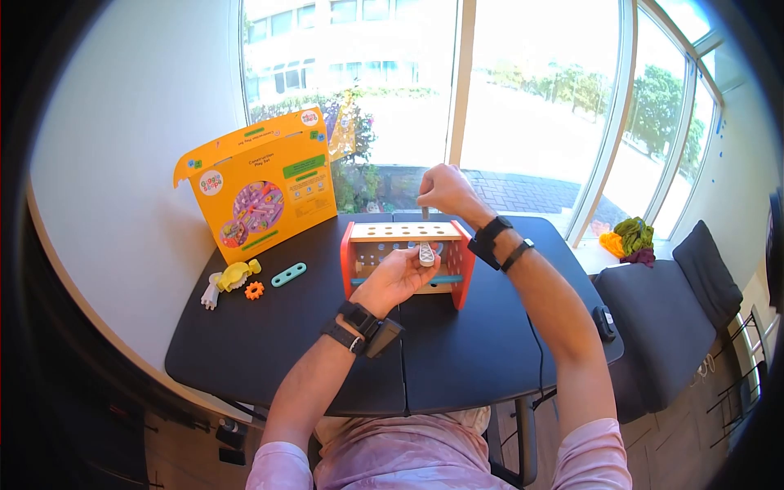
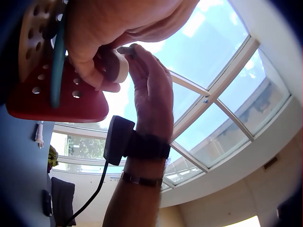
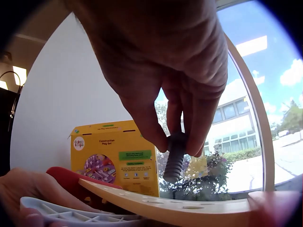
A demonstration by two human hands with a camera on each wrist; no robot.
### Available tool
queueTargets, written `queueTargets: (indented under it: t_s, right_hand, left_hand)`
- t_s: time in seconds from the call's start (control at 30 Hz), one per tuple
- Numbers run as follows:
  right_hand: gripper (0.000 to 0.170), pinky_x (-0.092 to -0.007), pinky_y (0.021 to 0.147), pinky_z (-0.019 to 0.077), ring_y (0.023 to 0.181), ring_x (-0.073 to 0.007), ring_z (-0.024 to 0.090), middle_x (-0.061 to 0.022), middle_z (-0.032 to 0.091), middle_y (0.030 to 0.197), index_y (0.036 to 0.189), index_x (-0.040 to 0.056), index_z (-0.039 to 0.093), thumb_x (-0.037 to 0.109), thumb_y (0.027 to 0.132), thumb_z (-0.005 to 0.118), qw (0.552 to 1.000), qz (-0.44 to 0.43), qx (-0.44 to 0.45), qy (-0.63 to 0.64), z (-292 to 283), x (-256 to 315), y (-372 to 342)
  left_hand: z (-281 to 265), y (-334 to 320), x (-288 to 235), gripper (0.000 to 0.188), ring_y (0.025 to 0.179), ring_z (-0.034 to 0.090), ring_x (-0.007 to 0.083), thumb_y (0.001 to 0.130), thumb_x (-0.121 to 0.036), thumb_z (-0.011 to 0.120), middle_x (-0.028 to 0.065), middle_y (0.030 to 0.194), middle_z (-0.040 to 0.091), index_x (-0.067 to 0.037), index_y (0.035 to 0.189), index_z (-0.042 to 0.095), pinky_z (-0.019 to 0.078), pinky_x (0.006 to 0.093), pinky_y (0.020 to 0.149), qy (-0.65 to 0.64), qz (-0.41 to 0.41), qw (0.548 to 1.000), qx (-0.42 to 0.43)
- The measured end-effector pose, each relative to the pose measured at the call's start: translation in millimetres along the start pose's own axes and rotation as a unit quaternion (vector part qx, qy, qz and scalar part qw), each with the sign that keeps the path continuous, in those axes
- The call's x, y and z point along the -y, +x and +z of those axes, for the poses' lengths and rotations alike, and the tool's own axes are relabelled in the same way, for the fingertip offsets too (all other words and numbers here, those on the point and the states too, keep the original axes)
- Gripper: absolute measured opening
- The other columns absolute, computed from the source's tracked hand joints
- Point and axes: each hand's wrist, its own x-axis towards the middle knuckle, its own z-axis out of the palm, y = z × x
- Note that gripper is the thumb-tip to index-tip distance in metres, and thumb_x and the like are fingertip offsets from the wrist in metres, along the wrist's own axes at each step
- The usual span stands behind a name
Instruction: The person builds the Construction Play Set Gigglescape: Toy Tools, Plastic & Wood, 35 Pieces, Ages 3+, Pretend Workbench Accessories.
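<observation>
The right hand's (image 1: 447, 189) fingers pinch a grey threaded screw (image 3: 174, 163) above the pale wooden perforated panel (image 1: 404, 231), the left hand (image 1: 398, 280) grips a light-grey latticed strip (image 1: 426, 255), and straight alignment should suit those threads.

Right hand (image 3: 165, 61) pinches grey threaded plastic bolt (image 3: 175, 163), threaded end down, above holed pale wooden board (image 3: 220, 207) with red end panel (image 3: 64, 177); left hand (image 3: 52, 193) holds light grey ribbed plastic piece (image 3: 80, 216) near board's near edge; yellow printed cardboard box (image 3: 109, 161) behind.
</observation>
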Motion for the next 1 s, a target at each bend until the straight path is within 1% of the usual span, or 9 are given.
queueTargets:
  t_s: [0.27, 0.37, 0.47, 0.6, 0.7, 0.77, 0.83, 0.87, 1.0]
  right_hand:
    - [0.024, -0.038, 0.074, 0.06, 0.075, -0.0265, 0.076, -0.0162, 0.079, 0.085, 0.09, -0.0015, 0.078, 0.019, 0.081, 0.085, 0.999, -0.008, 0.012, -0.046, 7, 1, 4]
    - [0.028, -0.038, 0.075, 0.0597, 0.081, -0.024, 0.077, -0.0165, 0.08, 0.093, 0.101, -0.0024, 0.077, 0.019, 0.084, 0.083, 1.0, -0.022, 0.0, 0.003, -5, 13, -9]
    - [0.025, -0.0352, 0.079, 0.0589, 0.09, -0.0187, 0.076, -0.0124, 0.08, 0.099, 0.108, -0.0025, 0.076, 0.016, 0.092, 0.076, 0.989, 0.022, 0.072, 0.125, -24, 35, -35]
    - [0.022, -0.0255, 0.077, 0.0507, 0.083, -0.0079, 0.062, -0.0011, 0.069, 0.09, 0.11, -0.0002, 0.074, 0.017, 0.106, 0.06, 0.933, 0.075, 0.177, 0.304, -36, 57, -81]
    - [0.022, -0.0243, 0.072, 0.0474, 0.079, -0.0054, 0.057, 0.0005, 0.065, 0.086, 0.107, 0.0027, 0.074, 0.021, 0.108, 0.062, 0.871, 0.151, 0.248, 0.397, -29, 61, -122]
    - [0.024, -0.0288, 0.073, 0.0509, 0.08, -0.0097, 0.062, -0.0015, 0.067, 0.087, 0.106, 0.0039, 0.074, 0.026, 0.107, 0.066, 0.875, 0.164, 0.33, 0.313, -14, 65, -148]
    - [0.027, -0.0363, 0.075, 0.0553, 0.08, -0.0194, 0.069, -0.0073, 0.072, 0.087, 0.109, 0.0034, 0.074, 0.03, 0.104, 0.071, 0.946, -0.036, 0.287, 0.149, 29, 48, -179]
    - [0.029, -0.0458, 0.081, 0.0591, 0.088, -0.0334, 0.076, -0.0155, 0.076, 0.095, 0.119, 0.0045, 0.072, 0.029, 0.102, 0.073, 0.95, 0.017, 0.305, 0.064, 35, 54, -188]
    - [0.045, -0.0582, 0.092, 0.0572, 0.108, -0.0475, 0.073, -0.0267, 0.074, 0.117, 0.14, -0.0046, 0.054, 0.018, 0.103, 0.068, 0.988, -0.013, 0.113, -0.103, 107, 25, -211]
  left_hand:
    - [0, -7, 1, 0.031, 0.105, 0.07, 0.026, 0.122, -0.016, 0.043, 0.0167, 0.123, 0.066, 0.007, 0.139, 0.054, 0.0651, 0.0412, 0.098, 0.005, -0.008, 1.0, -0.011]
    - [6, -37, 2, 0.034, 0.103, 0.07, 0.0234, 0.122, -0.018, 0.044, 0.014, 0.123, 0.067, 0.006, 0.143, 0.056, 0.064, 0.0396, 0.096, 0.046, -0.018, 0.999, -0.018]
    - [12, -74, 7, 0.036, 0.101, 0.069, 0.0201, 0.121, -0.02, 0.047, 0.0096, 0.118, 0.067, 0.005, 0.144, 0.058, 0.0627, 0.0372, 0.094, 0.095, -0.021, 0.995, -0.015]
    - [-2, -125, 9, 0.037, 0.099, 0.066, 0.0165, 0.12, -0.021, 0.051, 0.004, 0.11, 0.064, 0.003, 0.146, 0.06, 0.0607, 0.0338, 0.093, 0.138, -0.051, 0.989, 0.004]
    - [-17, -149, 10, 0.039, 0.098, 0.066, 0.0161, 0.12, -0.024, 0.05, 0.0032, 0.108, 0.063, 0.003, 0.146, 0.06, 0.0592, 0.0324, 0.091, 0.142, -0.047, 0.989, 0.006]
    - [-22, -164, 11, 0.039, 0.098, 0.066, 0.0161, 0.12, -0.025, 0.05, 0.0033, 0.108, 0.063, 0.002, 0.146, 0.06, 0.0589, 0.032, 0.09, 0.144, -0.036, 0.989, -0.001]
    - [-20, -176, 11, 0.038, 0.098, 0.066, 0.016, 0.12, -0.024, 0.05, 0.0036, 0.108, 0.064, 0.002, 0.146, 0.061, 0.0588, 0.0321, 0.09, 0.154, -0.029, 0.988, -0.013]
    - [-20, -181, 11, 0.038, 0.099, 0.066, 0.016, 0.12, -0.024, 0.05, 0.0037, 0.109, 0.064, 0.002, 0.145, 0.061, 0.0587, 0.0322, 0.09, 0.159, -0.026, 0.987, -0.018]
    - [-25, -190, 14, 0.038, 0.099, 0.067, 0.0163, 0.12, -0.024, 0.05, 0.0043, 0.11, 0.065, 0.002, 0.145, 0.061, 0.0592, 0.0329, 0.09, 0.159, -0.024, 0.987, -0.025]
